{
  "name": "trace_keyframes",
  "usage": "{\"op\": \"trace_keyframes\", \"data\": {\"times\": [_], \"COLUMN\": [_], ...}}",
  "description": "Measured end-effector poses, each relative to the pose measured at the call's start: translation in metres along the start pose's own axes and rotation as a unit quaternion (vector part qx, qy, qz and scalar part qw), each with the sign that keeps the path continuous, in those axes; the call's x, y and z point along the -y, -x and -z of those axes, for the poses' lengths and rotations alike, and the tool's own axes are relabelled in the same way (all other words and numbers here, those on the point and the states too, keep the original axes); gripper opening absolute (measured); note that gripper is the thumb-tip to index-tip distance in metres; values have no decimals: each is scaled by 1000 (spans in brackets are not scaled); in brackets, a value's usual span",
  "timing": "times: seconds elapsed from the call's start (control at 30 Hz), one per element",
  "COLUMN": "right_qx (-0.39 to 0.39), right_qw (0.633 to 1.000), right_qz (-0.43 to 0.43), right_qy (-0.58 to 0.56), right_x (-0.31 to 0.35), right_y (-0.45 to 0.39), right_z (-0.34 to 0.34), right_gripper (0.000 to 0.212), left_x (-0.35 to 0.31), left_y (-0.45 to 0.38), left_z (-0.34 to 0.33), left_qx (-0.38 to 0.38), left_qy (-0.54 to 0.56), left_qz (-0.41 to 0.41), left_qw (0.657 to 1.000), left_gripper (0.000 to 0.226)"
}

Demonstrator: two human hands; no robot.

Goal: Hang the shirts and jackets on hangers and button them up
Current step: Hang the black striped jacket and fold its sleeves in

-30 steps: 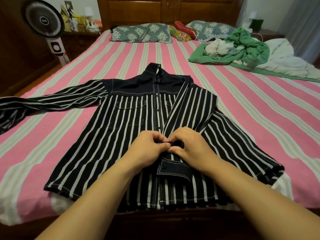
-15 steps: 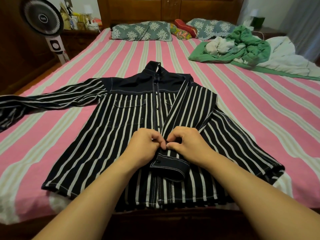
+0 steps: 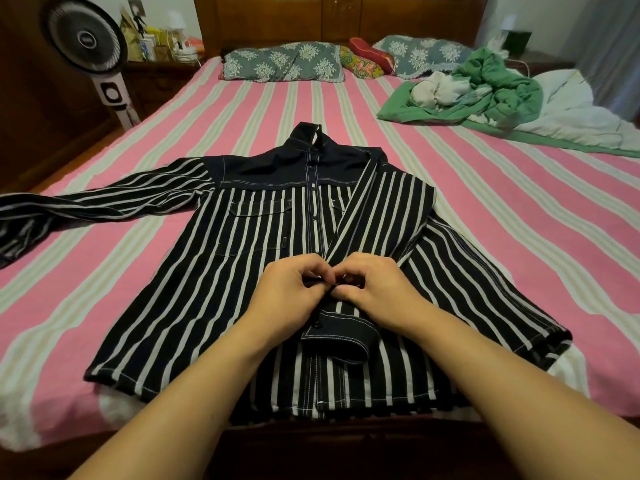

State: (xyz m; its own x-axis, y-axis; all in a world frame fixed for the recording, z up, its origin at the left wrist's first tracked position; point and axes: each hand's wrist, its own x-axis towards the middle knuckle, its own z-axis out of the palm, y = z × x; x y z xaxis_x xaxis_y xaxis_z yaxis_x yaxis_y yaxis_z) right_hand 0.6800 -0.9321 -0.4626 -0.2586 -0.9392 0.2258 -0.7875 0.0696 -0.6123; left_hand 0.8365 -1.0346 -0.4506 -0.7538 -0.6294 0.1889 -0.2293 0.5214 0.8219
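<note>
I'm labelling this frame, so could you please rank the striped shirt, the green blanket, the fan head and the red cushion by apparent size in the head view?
1. striped shirt, largest, though nearest the camera.
2. green blanket.
3. fan head.
4. red cushion, smallest, partly hidden and farthest away.

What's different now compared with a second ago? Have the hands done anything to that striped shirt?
Very little. The left hand and right hand still pinch the front placket of the black-and-white striped shirt at the same spot; only the fingers have shifted slightly. The sleeve cuff stays folded across the front just below them. The shirt, the green blanket and the pillows have not moved.
</note>
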Motion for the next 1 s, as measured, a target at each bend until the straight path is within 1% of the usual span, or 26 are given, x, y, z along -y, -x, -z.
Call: {"op": "trace_keyframes", "data": {"times": [0.1,0.17,0.27,0.4,0.6,0.77,0.87,0.93,1.0], "right_qx": [-10,-16,-16,-17,-7,-25,-50,-53,-50], "right_qw": [999,998,998,997,991,981,974,974,975], "right_qz": [-20,-42,-54,-63,-102,-141,-153,-153,-145], "right_qy": [-31,-45,-36,-28,-81,-129,-157,-158,-159], "right_x": [0,-1,0,3,4,4,8,10,10], "right_y": [0,-1,-1,-1,-1,-2,-4,-4,-4], "right_z": [1,1,0,0,6,8,7,7,7], "right_gripper": [17,14,12,9,8,7,10,11,12], "left_x": [-1,-1,1,-2,-4,-3,-4,-4,-3], "left_y": [0,1,-2,-4,-5,-5,-4,-3,-1], "left_z": [-1,-3,-5,-7,-8,-6,-5,-5,-6], "left_qx": [10,9,3,0,5,-3,-15,-31,-53], "left_qy": [21,24,1,-43,-44,-68,-71,-80,-104], "left_qz": [-2,13,37,50,41,13,-6,-31,-77], "left_qw": [1000,1000,999,998,998,998,997,996,990], "left_gripper": [20,20,21,18,18,16,21,23,20]}}
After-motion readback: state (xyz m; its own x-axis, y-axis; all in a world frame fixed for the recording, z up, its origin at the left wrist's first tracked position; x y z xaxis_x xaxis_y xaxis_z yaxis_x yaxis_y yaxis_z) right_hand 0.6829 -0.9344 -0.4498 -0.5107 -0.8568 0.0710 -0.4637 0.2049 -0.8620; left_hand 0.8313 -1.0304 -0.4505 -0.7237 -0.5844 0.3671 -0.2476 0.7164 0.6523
